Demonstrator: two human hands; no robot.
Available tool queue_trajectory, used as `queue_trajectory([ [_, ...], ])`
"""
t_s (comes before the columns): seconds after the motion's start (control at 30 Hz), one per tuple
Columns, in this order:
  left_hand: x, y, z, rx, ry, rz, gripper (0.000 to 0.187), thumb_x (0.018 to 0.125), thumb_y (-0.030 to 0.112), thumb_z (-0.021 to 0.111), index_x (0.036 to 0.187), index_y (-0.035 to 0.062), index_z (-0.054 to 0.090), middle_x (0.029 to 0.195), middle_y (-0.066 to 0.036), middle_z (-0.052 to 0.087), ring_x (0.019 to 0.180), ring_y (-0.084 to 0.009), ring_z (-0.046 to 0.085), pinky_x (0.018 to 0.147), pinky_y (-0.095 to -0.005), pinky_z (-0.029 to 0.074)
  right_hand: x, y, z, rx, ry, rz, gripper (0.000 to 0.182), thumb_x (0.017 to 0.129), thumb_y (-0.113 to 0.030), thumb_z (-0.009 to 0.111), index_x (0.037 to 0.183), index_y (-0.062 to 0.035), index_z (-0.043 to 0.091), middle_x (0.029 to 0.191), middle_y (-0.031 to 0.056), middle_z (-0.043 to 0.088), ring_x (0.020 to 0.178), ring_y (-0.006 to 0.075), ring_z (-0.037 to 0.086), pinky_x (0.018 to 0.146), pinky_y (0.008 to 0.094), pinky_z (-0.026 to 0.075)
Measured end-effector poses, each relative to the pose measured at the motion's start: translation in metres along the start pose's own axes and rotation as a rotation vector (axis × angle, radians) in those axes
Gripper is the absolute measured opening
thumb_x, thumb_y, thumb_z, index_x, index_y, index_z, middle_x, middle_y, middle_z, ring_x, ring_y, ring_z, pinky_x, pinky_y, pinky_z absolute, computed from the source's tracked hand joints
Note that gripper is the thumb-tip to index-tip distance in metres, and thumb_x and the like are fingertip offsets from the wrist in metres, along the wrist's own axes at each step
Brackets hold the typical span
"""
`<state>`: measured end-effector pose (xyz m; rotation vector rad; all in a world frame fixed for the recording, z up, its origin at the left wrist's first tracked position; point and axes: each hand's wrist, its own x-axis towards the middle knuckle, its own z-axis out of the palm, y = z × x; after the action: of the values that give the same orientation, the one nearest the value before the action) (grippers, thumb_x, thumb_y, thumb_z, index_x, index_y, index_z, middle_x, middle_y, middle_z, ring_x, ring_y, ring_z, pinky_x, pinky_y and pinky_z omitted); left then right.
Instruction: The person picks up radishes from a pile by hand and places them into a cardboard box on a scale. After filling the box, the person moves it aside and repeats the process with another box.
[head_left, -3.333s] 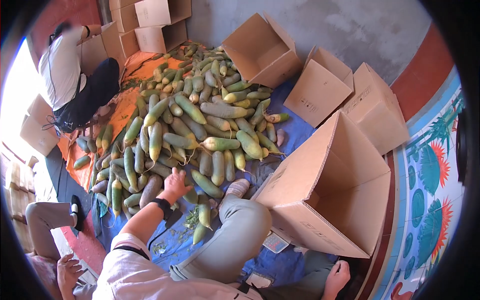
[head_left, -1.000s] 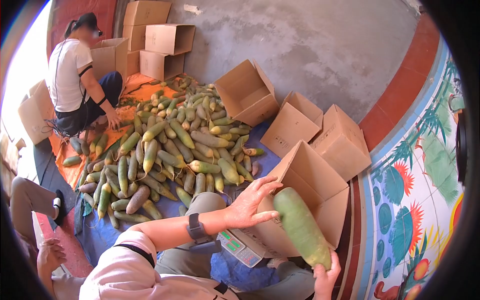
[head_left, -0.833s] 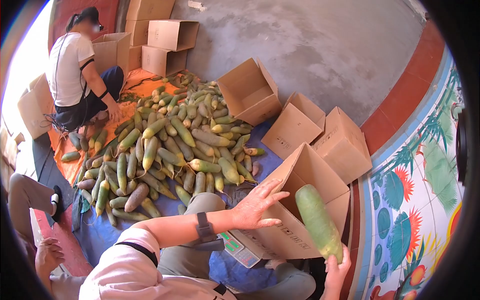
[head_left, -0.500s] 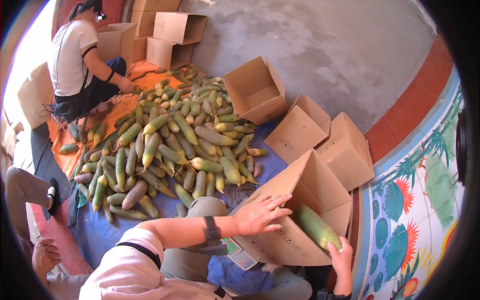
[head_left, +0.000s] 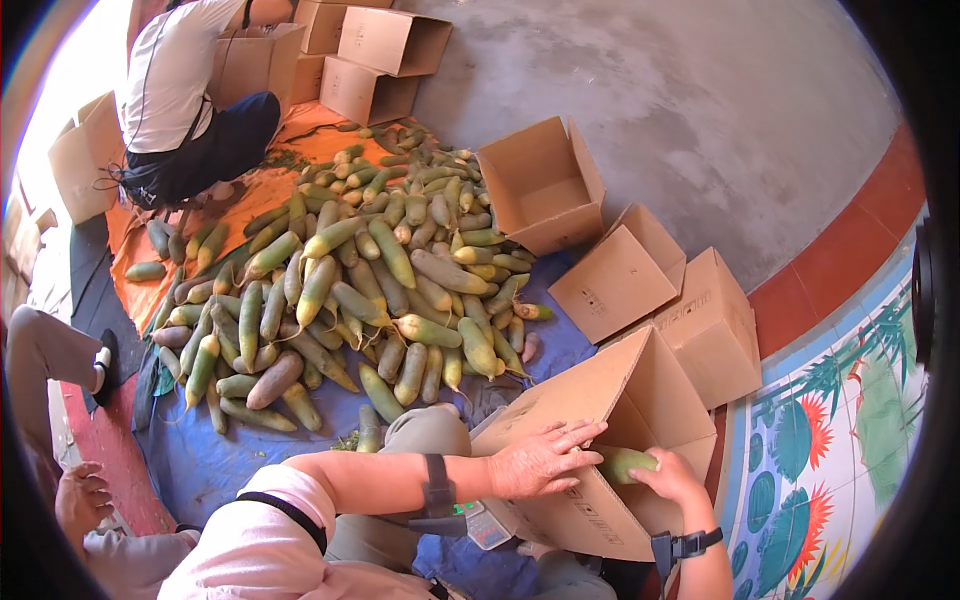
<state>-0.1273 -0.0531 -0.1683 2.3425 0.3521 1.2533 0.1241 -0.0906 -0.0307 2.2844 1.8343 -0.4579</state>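
The right hand (head_left: pixel 676 477) is gripping a green radish (head_left: pixel 624 465) inside the near-right cardboard box (head_left: pixel 580 388), apparently placing it, while the left hand (head_left: pixel 540 465) is resting open-fingered on the rim, the next move seemingly calling for gentle release.

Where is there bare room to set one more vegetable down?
Most room: the blue sheet between the vegetable pile and the left sleeve. A smaller patch: orange sheet between the pile and the crouching person. Crowded: the pile itself. Busy: the near carton around the right hand.
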Motion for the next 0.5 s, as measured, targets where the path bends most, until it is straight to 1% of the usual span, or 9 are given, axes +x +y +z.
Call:
queue_trajectory([
  [0.07, 0.000, 0.002, 0.000, -0.011, 0.012, -0.004, 0.050, 0.080, 0.019, 0.068, 0.126, 0.0110, 0.049, 0.151, -0.017, 0.024, 0.135, -0.0377, 0.032, 0.107, -0.0484, 0.035, 0.018, -0.001, 0.001, -0.033, -0.030, -0.025, 0.047, 0.076, -0.042, 0.072, 0.102, -0.0041, 0.065, 0.091, 0.0184, 0.067, 0.088, 0.0342, 0.065, 0.078, 0.0412, 0.049],
  [0.13, 0.000, 0.002, 0.001, -0.009, 0.062, 0.006, 0.049, 0.076, 0.019, 0.072, 0.121, 0.0118, 0.053, 0.149, -0.017, 0.028, 0.133, -0.0365, 0.037, 0.102, -0.0488, 0.039, 0.036, -0.003, 0.005, -0.051, -0.039, -0.019, 0.047, 0.076, -0.040, 0.073, 0.103, -0.0029, 0.065, 0.091, 0.0186, 0.068, 0.087, 0.0327, 0.065, 0.078, 0.0397, 0.050],
  [0.2, -0.001, 0.002, 0.002, -0.027, 0.043, -0.011, 0.048, 0.078, 0.019, 0.070, 0.122, 0.0114, 0.052, 0.150, -0.017, 0.026, 0.134, -0.0371, 0.034, 0.104, -0.0504, 0.037, 0.051, -0.005, 0.008, -0.071, -0.048, -0.018, 0.048, 0.075, -0.038, 0.075, 0.104, -0.0017, 0.065, 0.091, 0.0189, 0.068, 0.086, 0.0313, 0.065, 0.077, 0.0383, 0.050],
  [0.27, -0.002, 0.002, 0.005, -0.044, 0.021, -0.030, 0.047, 0.080, 0.018, 0.068, 0.122, 0.0110, 0.050, 0.151, -0.016, 0.024, 0.136, -0.0376, 0.032, 0.105, -0.0519, 0.036, 0.065, -0.006, 0.011, -0.139, -0.062, 0.007, 0.052, 0.076, -0.046, 0.072, 0.103, -0.0030, 0.065, 0.095, 0.0215, 0.067, 0.093, 0.0358, 0.064, 0.081, 0.0421, 0.049],
  [0.3, -0.003, 0.000, 0.006, -0.054, 0.032, -0.027, 0.046, 0.080, 0.018, 0.068, 0.122, 0.0110, 0.050, 0.151, -0.016, 0.023, 0.136, -0.0375, 0.032, 0.105, -0.0528, 0.036, 0.079, -0.003, 0.018, -0.137, -0.070, -0.003, 0.052, 0.076, -0.046, 0.072, 0.103, -0.0030, 0.065, 0.095, 0.0215, 0.067, 0.093, 0.0358, 0.064, 0.081, 0.0421, 0.049],
  [0.37, -0.003, 0.002, 0.008, -0.062, 0.040, -0.025, 0.045, 0.080, 0.018, 0.068, 0.121, 0.0109, 0.050, 0.151, -0.016, 0.023, 0.136, -0.0373, 0.031, 0.105, -0.0535, 0.036, 0.099, 0.012, 0.033, -0.269, -0.091, -0.017, 0.058, 0.077, -0.050, 0.071, 0.109, -0.0022, 0.064, 0.099, 0.0234, 0.066, 0.096, 0.0370, 0.063, 0.083, 0.0429, 0.049],
  [0.4, -0.003, 0.003, 0.008, -0.059, 0.041, -0.030, 0.045, 0.080, 0.018, 0.068, 0.121, 0.0109, 0.050, 0.151, -0.016, 0.023, 0.136, -0.0373, 0.031, 0.105, -0.0535, 0.036, 0.103, 0.013, 0.039, -0.269, -0.094, -0.022, 0.058, 0.077, -0.050, 0.071, 0.109, -0.0022, 0.064, 0.099, 0.0234, 0.066, 0.096, 0.0370, 0.063, 0.083, 0.0429, 0.049],
  [0.47, -0.002, 0.003, 0.007, -0.051, 0.091, -0.007, 0.044, 0.078, 0.020, 0.071, 0.117, 0.0112, 0.052, 0.149, -0.018, 0.029, 0.134, -0.0367, 0.037, 0.100, -0.0489, 0.040, 0.112, 0.015, 0.047, -0.205, -0.226, 0.038, 0.055, 0.080, -0.045, 0.068, 0.119, -0.0076, 0.061, 0.103, 0.0214, 0.067, 0.098, 0.0333, 0.064, 0.084, 0.0396, 0.050],
  [0.5, -0.002, 0.004, 0.005, -0.048, 0.084, -0.003, 0.045, 0.078, 0.021, 0.071, 0.117, 0.0116, 0.051, 0.150, -0.018, 0.028, 0.134, -0.0369, 0.036, 0.100, -0.0489, 0.040, 0.112, 0.002, 0.047, -0.305, -0.281, 0.002, 0.048, 0.086, -0.040, 0.062, 0.122, -0.0089, 0.059, 0.113, 0.0217, 0.064, 0.104, 0.0312, 0.063, 0.087, 0.0392, 0.050],
])
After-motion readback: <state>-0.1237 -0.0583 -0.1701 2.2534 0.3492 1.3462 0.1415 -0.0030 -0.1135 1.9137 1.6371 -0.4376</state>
